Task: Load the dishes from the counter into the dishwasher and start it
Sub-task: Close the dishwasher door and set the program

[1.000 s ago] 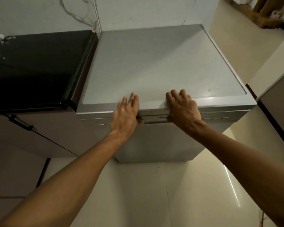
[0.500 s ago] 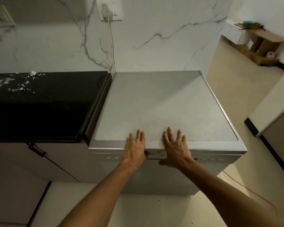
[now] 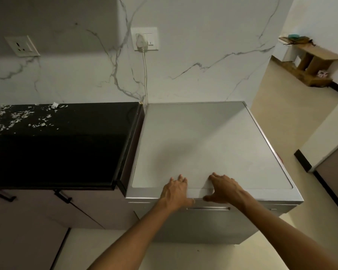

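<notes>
The silver dishwasher [image 3: 203, 145] stands against the marble wall with its door closed. Both hands lie at its top front edge, side by side. My left hand [image 3: 175, 191] rests there with its fingers on the top and its thumb over the front lip. My right hand [image 3: 225, 189] has loosely spread fingers on the top and its thumb pointing left along the lip. Neither holds anything. Just below them the recessed door handle [image 3: 208, 208] is uncovered. No dishes are in view.
The black counter [image 3: 62, 145] adjoins the dishwasher on the left, with white scraps [image 3: 18, 117] at its back left and cabinet doors [image 3: 47, 211] beneath. A plugged-in cord [image 3: 144, 75] runs down the wall. Pale floor opens to the right, toward a wooden shelf [image 3: 310, 63].
The view has lifted and drawn back, showing more wall. Both hands have slid back toward the front lip, uncovering the handle. The right hand's fingers have spread and arched.
</notes>
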Demonstrator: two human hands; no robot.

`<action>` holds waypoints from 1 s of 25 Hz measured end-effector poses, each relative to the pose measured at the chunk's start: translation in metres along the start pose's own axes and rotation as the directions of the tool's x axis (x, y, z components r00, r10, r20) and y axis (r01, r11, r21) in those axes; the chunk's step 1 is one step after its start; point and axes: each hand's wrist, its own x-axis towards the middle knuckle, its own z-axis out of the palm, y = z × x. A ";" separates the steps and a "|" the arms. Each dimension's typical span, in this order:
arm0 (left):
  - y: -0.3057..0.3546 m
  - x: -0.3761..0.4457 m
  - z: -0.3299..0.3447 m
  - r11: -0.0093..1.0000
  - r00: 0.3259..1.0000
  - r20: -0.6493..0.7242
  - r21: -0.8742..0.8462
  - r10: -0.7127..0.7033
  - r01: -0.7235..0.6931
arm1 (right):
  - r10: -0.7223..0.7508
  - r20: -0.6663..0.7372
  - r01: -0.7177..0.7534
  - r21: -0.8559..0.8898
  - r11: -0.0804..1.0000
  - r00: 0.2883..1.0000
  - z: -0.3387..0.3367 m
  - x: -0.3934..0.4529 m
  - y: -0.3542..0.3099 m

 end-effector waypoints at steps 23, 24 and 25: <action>-0.028 0.105 -0.123 0.848 0.860 -0.396 -0.524 -0.321 0.075 | -0.199 -0.388 0.295 0.205 0.933 0.900 -0.148 0.130 -0.004; -0.030 0.110 -0.128 0.837 0.856 -0.394 -0.542 -0.334 0.076 | -0.214 -0.402 0.310 0.190 0.932 0.890 -0.160 0.140 -0.008; -0.032 0.114 -0.133 0.832 0.854 -0.394 -0.549 -0.341 0.079 | -0.227 -0.413 0.319 0.168 0.933 0.882 -0.174 0.151 -0.014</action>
